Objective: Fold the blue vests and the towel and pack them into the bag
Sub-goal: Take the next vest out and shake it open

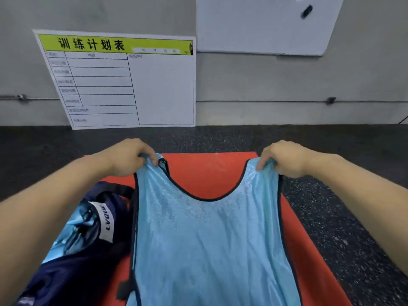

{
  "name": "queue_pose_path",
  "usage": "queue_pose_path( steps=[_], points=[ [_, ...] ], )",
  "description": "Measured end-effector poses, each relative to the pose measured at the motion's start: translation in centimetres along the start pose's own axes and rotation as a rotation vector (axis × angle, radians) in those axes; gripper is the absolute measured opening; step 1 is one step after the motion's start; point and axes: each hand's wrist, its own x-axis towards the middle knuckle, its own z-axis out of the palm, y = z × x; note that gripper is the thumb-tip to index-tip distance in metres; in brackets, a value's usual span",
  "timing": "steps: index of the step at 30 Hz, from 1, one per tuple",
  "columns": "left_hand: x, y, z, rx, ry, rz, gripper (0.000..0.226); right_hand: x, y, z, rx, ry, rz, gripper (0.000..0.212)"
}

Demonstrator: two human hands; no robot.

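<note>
Vest [207, 239] hangs lengthwise, neckline away from the person, over the red mat [205, 173].
Left hand [130, 157] and right hand [284, 159] each pinch a shoulder strap; bag [84, 257] lies touching its left edge.

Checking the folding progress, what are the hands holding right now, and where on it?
The blue vest: left hand pinches one shoulder strap, right hand the other.

Two bare forearms in view, left hand [129, 156] and right hand [284, 159] ungloved, no sleeves, no rings.
</note>
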Motion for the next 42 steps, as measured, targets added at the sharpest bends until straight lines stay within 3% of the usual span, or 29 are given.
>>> queue_pose_path(
  steps=[5, 11, 15, 20, 23, 27, 34, 38, 42],
  points=[
    [6.5, -2.3, 6.4, -0.01, -0.074, -0.095, 0.053, 8.1, 0.9, 7.0, 0.004, -0.154, 0.057, 0.059],
    [14.6, -4.8, 8.9, 0.183, -0.012, -0.18, 0.06, 15.6, 1.8, 10.9, -0.13, -0.083, 0.127, 0.051],
    [14.9, -4.2, 11.1, 0.29, -0.022, -0.155, 0.063, 14.8, 2.0, 12.5, -0.08, -0.048, 0.177, 0.064],
    [8.6, -2.2, 14.9, 0.145, -0.009, -0.026, 0.054, 8.3, 1.7, 15.4, 0.113, 0.024, 0.134, 0.061],
    [1.6, 0.2, 17.5, -0.044, -0.015, 0.008, 0.062, 2.2, 0.5, 18.1, 0.281, 0.017, 0.146, 0.056],
    [-7.8, 1.4, 21.7, -0.09, 0.035, -0.045, 0.045, -6.0, -2.4, 21.6, 0.371, -0.018, 0.19, 0.06],
    [-17.0, 2.3, 23.2, -0.155, 0.116, -0.167, 0.037, -14.6, -5.9, 23.6, 0.514, 0.206, 0.402, 0.069],
    [-19.6, 3.9, 23.8, -0.199, 0.093, -0.227, 0.043, -17.4, -6.6, 24.1, 0.601, 0.244, 0.476, 0.074],
    [-20.6, 4.8, 24.2, -0.136, 0.135, -0.251, 0.051, -19.4, -6.9, 23.7, 0.667, 0.19, 0.52, 0.058]
  ],
)
